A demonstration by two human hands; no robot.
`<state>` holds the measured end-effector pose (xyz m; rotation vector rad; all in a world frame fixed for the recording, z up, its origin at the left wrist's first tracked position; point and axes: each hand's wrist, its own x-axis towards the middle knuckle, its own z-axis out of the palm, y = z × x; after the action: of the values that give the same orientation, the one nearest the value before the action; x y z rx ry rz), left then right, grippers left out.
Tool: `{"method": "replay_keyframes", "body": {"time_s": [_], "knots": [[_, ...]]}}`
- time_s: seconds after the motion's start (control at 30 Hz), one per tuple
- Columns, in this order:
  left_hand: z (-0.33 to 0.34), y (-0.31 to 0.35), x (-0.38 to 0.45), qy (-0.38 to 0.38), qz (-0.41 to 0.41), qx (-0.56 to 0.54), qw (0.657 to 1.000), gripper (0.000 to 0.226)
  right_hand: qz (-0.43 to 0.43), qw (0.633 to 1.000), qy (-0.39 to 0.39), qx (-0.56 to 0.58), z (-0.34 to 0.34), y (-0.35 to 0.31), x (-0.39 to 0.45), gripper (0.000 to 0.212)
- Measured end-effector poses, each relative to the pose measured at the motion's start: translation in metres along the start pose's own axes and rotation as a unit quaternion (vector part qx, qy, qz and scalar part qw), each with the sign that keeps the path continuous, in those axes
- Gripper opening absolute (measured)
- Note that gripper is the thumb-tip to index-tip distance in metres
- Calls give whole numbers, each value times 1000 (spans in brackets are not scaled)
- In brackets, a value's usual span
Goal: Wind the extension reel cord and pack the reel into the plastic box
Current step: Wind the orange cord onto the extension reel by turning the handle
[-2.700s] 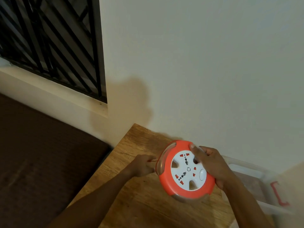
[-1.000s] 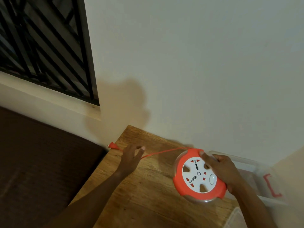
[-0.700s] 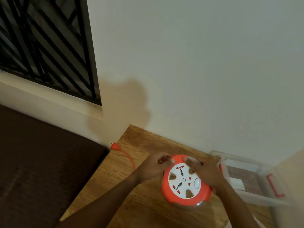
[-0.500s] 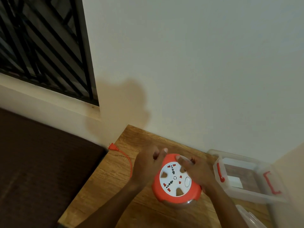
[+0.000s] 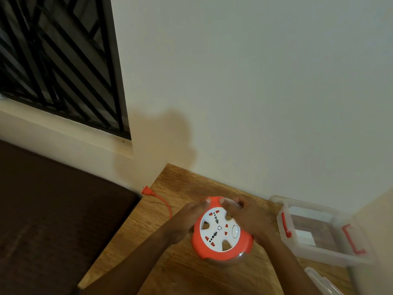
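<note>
Reel (image 5: 221,229) between both hands, plastic box (image 5: 323,255) just beside, right.

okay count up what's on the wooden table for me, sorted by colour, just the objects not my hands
Orange and white: 1, the reel with its cord and plug
Clear with red latches: 1, the box
Clear: 1, a lid at the near right edge, partly cut off
Total: 3
</note>
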<state>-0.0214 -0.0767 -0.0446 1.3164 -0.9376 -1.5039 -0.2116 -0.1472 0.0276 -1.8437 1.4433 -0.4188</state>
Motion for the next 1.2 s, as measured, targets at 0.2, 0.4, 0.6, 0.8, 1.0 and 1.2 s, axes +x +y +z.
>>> {"method": "replay_keyframes", "body": {"time_s": [0.2,0.4,0.6,0.8,1.0,1.2], "knots": [[1,15,11,42,3,-52,998,39,-92,987,86,-99,8,-10,-1,33],[-13,25,18,86,28,-14,996,35,-378,837,14,-396,17,0,-18,32],[-16,20,21,81,19,28,996,33,-320,805,-50,-497,36,2,-19,81],[-23,27,25,95,11,24,995,38,-268,831,-17,-488,46,-11,-18,84],[-28,29,28,94,26,16,995,38,-282,771,-55,-568,47,-28,-8,89],[-30,27,33,85,20,10,996,38,-283,746,-63,-600,48,-33,2,88]]}}
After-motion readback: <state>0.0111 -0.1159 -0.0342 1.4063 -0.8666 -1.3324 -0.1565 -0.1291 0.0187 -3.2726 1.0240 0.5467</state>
